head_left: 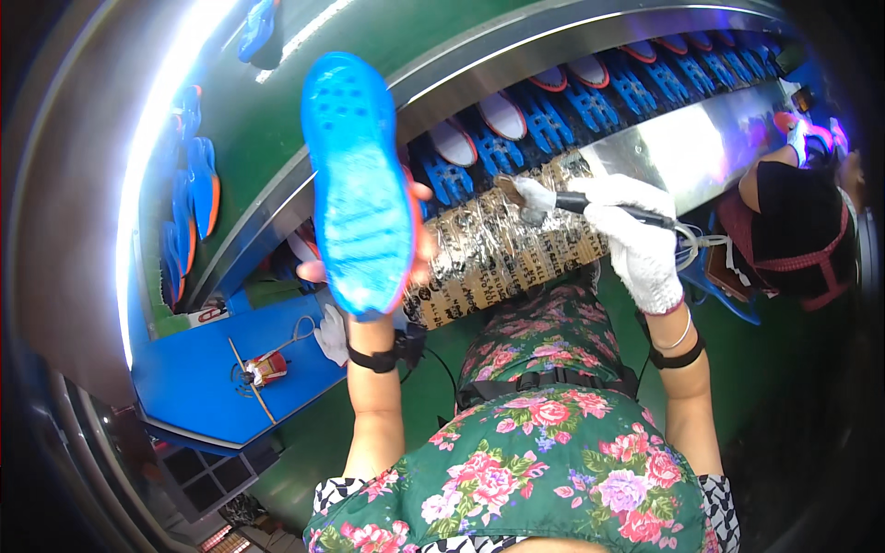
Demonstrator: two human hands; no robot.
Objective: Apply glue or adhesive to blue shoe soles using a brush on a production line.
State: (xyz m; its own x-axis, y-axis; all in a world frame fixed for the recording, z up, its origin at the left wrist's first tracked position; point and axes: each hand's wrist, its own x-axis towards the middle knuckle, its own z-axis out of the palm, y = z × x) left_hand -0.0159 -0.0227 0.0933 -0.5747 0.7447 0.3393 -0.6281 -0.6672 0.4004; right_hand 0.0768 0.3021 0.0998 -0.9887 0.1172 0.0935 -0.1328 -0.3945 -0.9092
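Observation:
A bright blue shoe sole (359, 198) with an orange-red edge is upright in my bare left hand (424, 247). The fingers wrap its right side and the thumb shows at its left; the palm is hidden behind it. The sole's inner face, with small round holes toward the far end, faces me. In a white knit glove, my right hand (636, 241) is closed around the dark handle of a brush (567, 201). A thin cord or tube trails from the handle. The bristles, pointing left, hover over or touch a tape-covered cardboard strip (502, 253); I cannot tell which. The brush is apart from the sole.
Blue soles and white-lined pieces sit in a row of blue holders (548, 120) beyond the cardboard. More blue soles (201, 184) lie on the green belt at left. A blue table (207, 369) bears a small red-and-gold object (267, 367). Another person (784, 221) works at right.

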